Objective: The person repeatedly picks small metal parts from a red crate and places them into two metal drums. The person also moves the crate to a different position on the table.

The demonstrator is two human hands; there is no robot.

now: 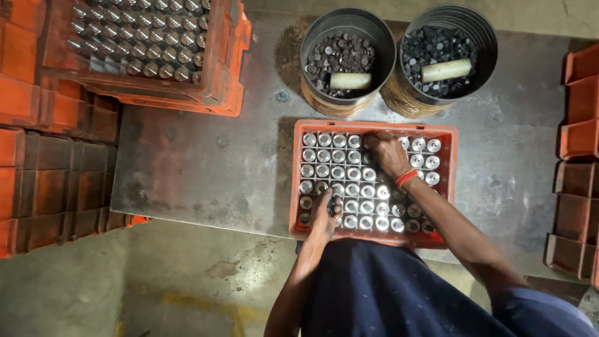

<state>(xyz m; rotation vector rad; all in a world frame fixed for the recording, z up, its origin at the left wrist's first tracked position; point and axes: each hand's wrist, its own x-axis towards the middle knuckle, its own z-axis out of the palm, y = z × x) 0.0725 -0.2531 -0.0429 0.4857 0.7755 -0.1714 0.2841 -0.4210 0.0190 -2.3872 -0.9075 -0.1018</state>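
An orange plastic crate [374, 126] sits on a grey metal table [206, 168], filled with rows of several shiny metal cylinders [324, 156] standing upright. My left hand [326, 215] rests at the crate's near left side, fingers curled over the cylinders there; something small and dark may be in them, too small to tell. My right hand [387, 153], with an orange band at the wrist, reaches to the far middle rows, fingertips down on the cylinders. Whether it grips one is hidden by the fingers.
Two dark round buckets [347, 53] [449, 50] of small dark caps stand behind the crate, each with a pale cylinder lying on top. Another orange crate [218, 93] with cylinders is at the far left. Stacked orange crates line the left [37, 187] and right [577, 187] sides.
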